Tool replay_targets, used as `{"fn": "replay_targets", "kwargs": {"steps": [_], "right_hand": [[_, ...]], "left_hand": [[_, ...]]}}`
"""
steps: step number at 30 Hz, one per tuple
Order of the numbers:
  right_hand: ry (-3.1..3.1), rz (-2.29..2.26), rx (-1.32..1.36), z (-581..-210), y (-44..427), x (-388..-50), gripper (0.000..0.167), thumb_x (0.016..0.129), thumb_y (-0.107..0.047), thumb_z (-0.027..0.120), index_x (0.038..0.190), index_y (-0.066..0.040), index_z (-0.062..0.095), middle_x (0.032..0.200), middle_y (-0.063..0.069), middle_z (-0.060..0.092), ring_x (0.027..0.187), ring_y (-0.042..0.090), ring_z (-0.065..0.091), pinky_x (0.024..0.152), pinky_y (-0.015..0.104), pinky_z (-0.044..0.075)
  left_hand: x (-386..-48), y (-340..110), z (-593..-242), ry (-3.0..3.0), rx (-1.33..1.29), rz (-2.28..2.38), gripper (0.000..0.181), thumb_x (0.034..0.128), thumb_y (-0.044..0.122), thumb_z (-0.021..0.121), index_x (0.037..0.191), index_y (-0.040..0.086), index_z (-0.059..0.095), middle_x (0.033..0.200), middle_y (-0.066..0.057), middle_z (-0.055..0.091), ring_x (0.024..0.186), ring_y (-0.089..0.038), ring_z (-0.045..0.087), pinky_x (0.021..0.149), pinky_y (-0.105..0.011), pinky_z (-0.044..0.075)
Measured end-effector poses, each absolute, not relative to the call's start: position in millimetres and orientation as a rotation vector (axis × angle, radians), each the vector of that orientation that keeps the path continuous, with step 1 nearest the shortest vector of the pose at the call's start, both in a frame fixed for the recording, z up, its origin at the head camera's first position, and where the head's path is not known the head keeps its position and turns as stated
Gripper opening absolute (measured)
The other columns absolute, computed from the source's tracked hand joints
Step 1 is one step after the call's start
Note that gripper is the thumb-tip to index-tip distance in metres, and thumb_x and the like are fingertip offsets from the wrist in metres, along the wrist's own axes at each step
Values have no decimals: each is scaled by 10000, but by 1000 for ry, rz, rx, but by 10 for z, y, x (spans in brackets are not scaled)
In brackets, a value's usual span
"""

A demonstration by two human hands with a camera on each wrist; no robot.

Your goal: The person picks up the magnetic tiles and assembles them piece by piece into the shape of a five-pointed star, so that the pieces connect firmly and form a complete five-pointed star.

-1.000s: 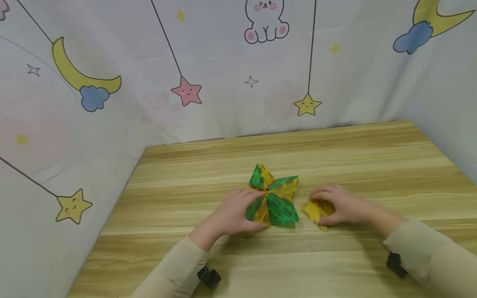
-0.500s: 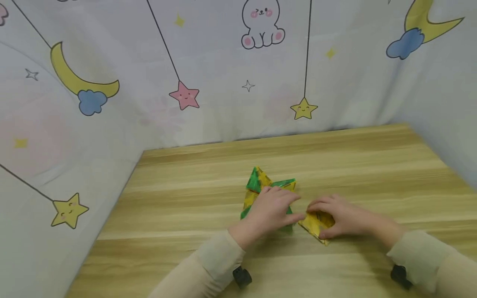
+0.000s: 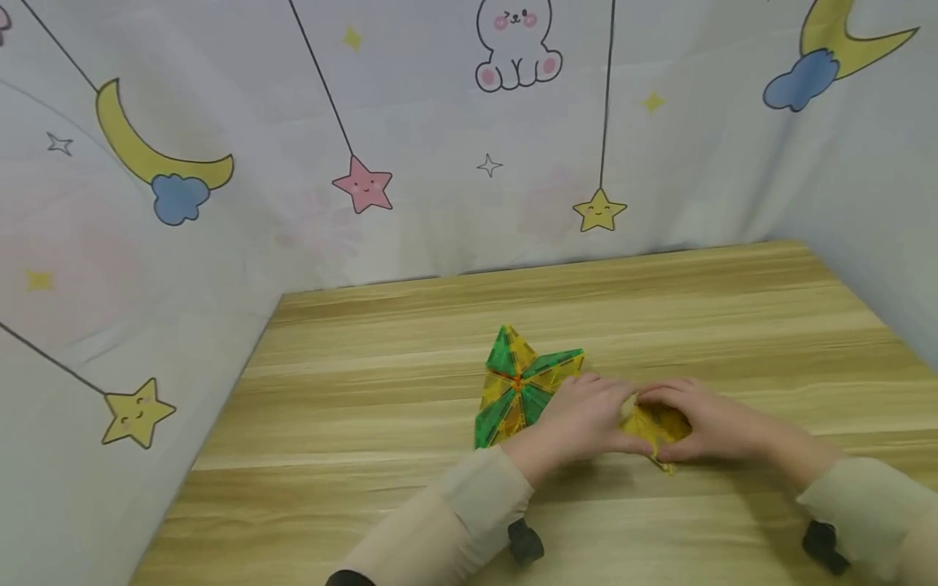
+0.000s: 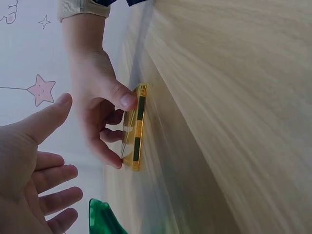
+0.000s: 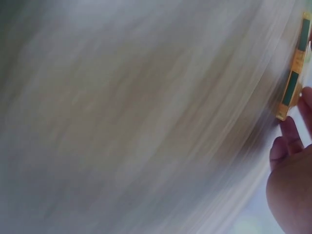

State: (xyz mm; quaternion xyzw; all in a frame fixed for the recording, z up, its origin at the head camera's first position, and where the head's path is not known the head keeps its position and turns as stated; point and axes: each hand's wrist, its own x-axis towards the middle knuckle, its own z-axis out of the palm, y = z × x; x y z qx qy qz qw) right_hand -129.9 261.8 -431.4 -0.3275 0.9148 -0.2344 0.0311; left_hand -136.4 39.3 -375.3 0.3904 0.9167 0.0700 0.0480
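Observation:
A see-through yellow magnetic tile (image 3: 643, 425) lies low at the table, right of a star-like cluster of green and yellow magnetic tiles (image 3: 506, 407). My right hand (image 3: 721, 427) holds the yellow tile, thumb on the near side and fingers on the far side, as the left wrist view shows. My left hand (image 3: 579, 422) hovers beside the tile's left side with fingers spread loosely; in the left wrist view a gap separates this hand (image 4: 34, 185) from the tile (image 4: 138, 129). It covers the right lower part of the cluster. Dark strips show in the tile's edge (image 5: 291, 87).
The wood-grain table (image 3: 352, 423) runs back to a pale cloth backdrop (image 3: 425, 228) printed with stars and moons. The cloth also stands along the left and right sides. A green tile corner (image 4: 102, 219) shows close to my left hand.
My left hand has left the green and yellow cluster and moved right to the yellow tile. My right hand keeps its hold on that tile and has shifted slightly right.

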Motion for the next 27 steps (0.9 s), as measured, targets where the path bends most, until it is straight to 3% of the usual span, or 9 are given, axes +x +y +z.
{"fn": "replay_targets", "kwargs": {"steps": [5, 8, 14, 21, 27], "right_hand": [[2850, -731, -1023, -4309, 2687, -1308, 679, 739, -494, 749, 1223, -52, 575, 1238, 47, 549, 1132, 299, 477, 884, 510, 383], [2869, -728, -1045, -4318, 2725, -1314, 681, 730, -479, 762, 1224, -49, 576, 1232, 49, 555, 1119, 295, 482, 875, 486, 387], [2915, -737, -1050, -4341, 2887, -1284, 800, 649, -474, 819, 1238, -7, 543, 1228, 110, 538, 1103, 311, 460, 894, 270, 336], [2930, -666, -957, -4376, 3025, -1198, 884, 595, -562, 807, 1235, -16, 536, 1207, 107, 486, 1075, 288, 431, 816, 454, 394], [2994, -651, -992, -4424, 3007, -1190, 849, 579, -551, 822, 1211, -47, 562, 1169, 80, 486, 1031, 251, 417, 790, 425, 380]], "left_hand": [[-1437, 484, -3794, 2716, 1183, 325, 795, 756, 601, 666, 1373, 142, 464, 1321, 79, 518, 1203, -69, 467, 1019, -261, 298], [-1466, 537, -3832, 2681, 1176, 362, 812, 747, 580, 694, 1379, 131, 451, 1326, 67, 511, 1207, -74, 460, 1016, -269, 302], [-1443, 687, -3905, 2659, 1077, 315, 882, 704, 617, 705, 1403, 173, 402, 1361, 86, 443, 1251, -99, 388, 1038, -265, 259], [-1415, 820, -3989, 2678, 980, 162, 918, 663, 613, 744, 1402, 212, 376, 1338, 75, 399, 1156, -110, 392, 957, -244, 327], [-1415, 817, -4008, 2668, 928, 122, 827, 681, 562, 763, 1359, 222, 435, 1190, 62, 425, 1008, -99, 382, 882, -234, 345]]}}
